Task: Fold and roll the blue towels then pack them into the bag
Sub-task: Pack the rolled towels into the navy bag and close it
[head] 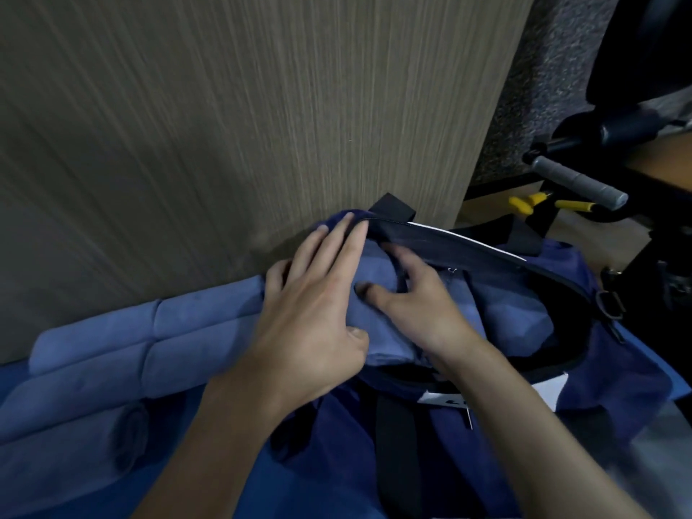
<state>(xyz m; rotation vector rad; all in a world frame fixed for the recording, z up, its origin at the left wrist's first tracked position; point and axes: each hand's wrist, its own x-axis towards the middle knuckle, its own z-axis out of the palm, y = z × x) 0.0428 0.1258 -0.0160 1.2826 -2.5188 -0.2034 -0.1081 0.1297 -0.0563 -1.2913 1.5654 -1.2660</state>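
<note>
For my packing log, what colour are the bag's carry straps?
Black webbing straps on the navy fabric bag, clearest in the head view.

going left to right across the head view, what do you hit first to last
rolled blue towels → left hand → right hand → yellow-handled tool. The bag is left out: it spreads under both hands, so it has no clear place in the order.
</note>
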